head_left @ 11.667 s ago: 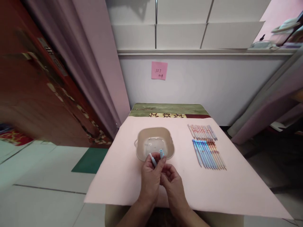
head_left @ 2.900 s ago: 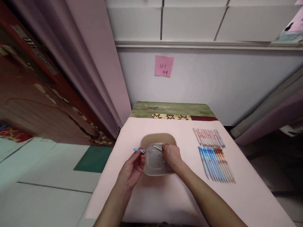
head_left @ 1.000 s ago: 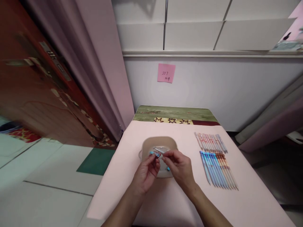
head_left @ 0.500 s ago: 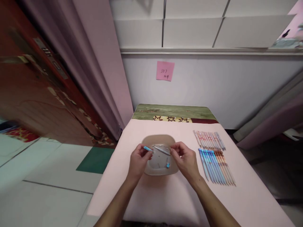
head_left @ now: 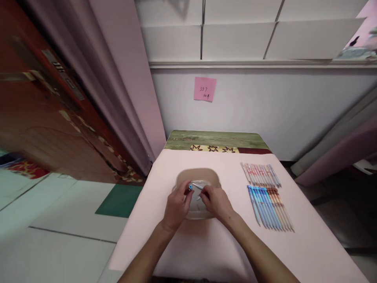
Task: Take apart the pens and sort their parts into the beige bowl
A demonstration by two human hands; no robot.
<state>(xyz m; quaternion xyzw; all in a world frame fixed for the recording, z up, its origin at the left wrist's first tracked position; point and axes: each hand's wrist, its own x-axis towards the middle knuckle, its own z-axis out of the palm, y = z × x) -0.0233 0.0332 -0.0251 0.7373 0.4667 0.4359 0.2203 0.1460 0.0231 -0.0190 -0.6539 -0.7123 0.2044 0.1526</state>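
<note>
My left hand (head_left: pixel 177 202) pinches a short blue pen tube (head_left: pixel 190 187) over the left side of a beige plastic basin (head_left: pixel 196 171), with the tube's round end facing me. My right hand (head_left: pixel 217 201) is closed, fingertips together over the basin. A small pale pointed pen piece (head_left: pixel 198 198) pokes out at its fingertips; the rest of that piece is hidden. Inside the basin a thin whitish pen part (head_left: pixel 196 185) lies between my two hands. The hands are close together but apart.
On the table's right side lie two rows of pens: reddish and clear ones (head_left: pixel 260 175) behind, blue ones (head_left: pixel 263 208) and brown ones (head_left: pixel 281 208) in front. A pink cloth (head_left: pixel 141 243) covers the table. A pink note (head_left: pixel 205 89) is on the wall behind.
Over the last half second my hands have come closer together above the basin. The blue tube has turned from lying sideways to pointing its end at me. The pen rows have not moved.
</note>
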